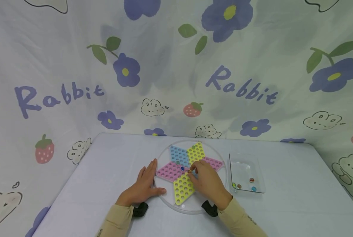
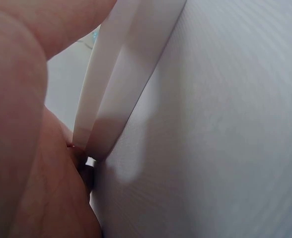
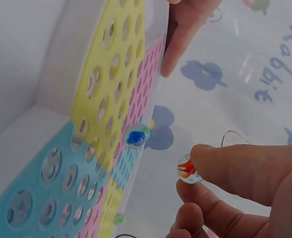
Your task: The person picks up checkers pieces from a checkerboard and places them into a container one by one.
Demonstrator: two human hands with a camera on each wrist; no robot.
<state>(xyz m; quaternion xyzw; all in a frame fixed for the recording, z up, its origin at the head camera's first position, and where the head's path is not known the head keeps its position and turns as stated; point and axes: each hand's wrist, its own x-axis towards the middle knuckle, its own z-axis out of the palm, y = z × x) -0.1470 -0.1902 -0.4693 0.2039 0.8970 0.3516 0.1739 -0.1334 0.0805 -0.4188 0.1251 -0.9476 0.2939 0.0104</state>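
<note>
A round white game board [image 1: 176, 208] carries a star of pink, yellow and blue pieces full of holes. Between thumb and forefinger, my right hand [image 1: 207, 179] pinches a clear marble [image 3: 187, 169] with an orange-red swirl, just over the star's middle. A blue marble [image 3: 136, 137] sits in the board close to it, and a greenish marble [image 1: 177, 162] lies a little farther left. Another green marble [image 1: 193, 147] is on the far yellow point. My left hand [image 1: 145, 184] rests with straight fingers against the board's left rim, thumb at the near edge.
Right of the board stands a clear plastic box [image 1: 247, 168] holding several marbles, among them a red-brown marble [image 1: 251, 180] and a blue marble [image 1: 254, 188]. A white cloth covers the table [image 1: 291, 191], and a printed curtain [image 1: 170, 72] hangs behind it.
</note>
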